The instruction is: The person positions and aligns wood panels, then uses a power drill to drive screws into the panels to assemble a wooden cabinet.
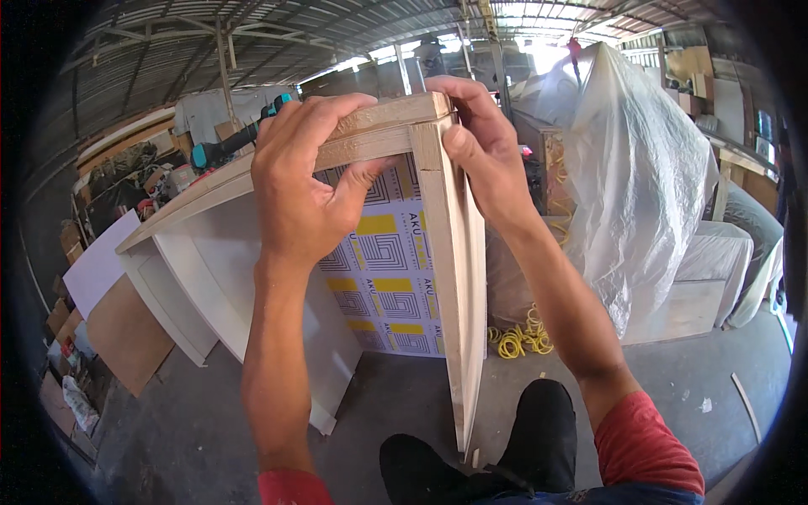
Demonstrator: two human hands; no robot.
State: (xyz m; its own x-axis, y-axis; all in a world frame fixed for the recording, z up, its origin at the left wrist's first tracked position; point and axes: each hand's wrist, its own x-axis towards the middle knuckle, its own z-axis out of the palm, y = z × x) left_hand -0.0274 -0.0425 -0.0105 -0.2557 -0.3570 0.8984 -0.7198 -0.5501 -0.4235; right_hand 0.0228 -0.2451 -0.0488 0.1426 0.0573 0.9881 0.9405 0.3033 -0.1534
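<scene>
A pale wooden cabinet carcass stands before me, with a corner post [450, 278] and a top rail [383, 135] meeting at its near upper corner. My left hand [299, 189] is closed around the rail, fingers over the top and thumb underneath. Around the corner, my right hand [492, 160] grips with its thumb on the near side and its fingers reaching behind, partly hidden. White panels [227, 252] line the inside. A sheet with a yellow and black maze-like print [396, 286] shows through the frame's opening. Beyond my left hand lies a teal and black power tool [236, 143].
Plastic sheeting [631, 185] drapes tall furniture at the right. A yellow coiled hose [522, 337] lies on the concrete floor [589, 438]. Brown and white boards [126, 337] lean among clutter at the left. My knees [543, 421] are close to the post's lower end.
</scene>
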